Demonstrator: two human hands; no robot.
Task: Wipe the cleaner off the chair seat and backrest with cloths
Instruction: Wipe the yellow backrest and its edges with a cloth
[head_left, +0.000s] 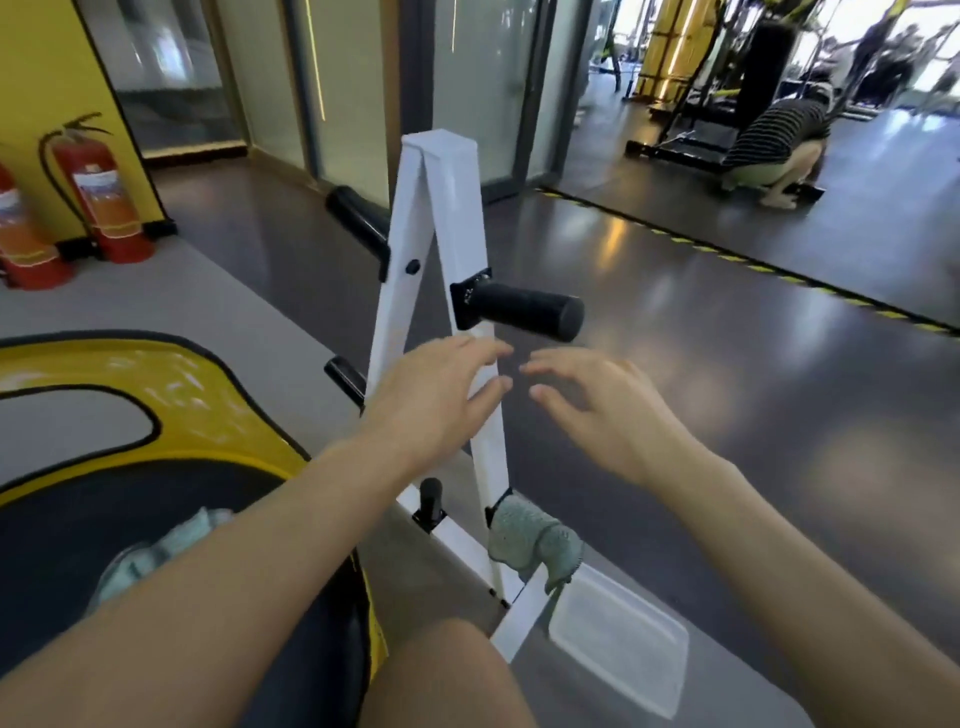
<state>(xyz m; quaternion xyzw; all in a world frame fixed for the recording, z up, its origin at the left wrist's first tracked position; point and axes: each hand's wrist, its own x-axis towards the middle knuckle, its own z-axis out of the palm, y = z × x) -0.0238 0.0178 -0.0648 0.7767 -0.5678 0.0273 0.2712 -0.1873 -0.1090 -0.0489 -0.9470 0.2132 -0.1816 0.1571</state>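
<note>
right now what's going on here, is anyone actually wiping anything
Nobody is wiping at this moment. The person's left hand and right hand are both open and hold nothing, out in front of the white frame. A green-grey cloth hangs over a low peg on that frame. A pale cloth lies on the black seat pad, partly hidden by the left forearm. The yellow pad beside it looks glossy.
</note>
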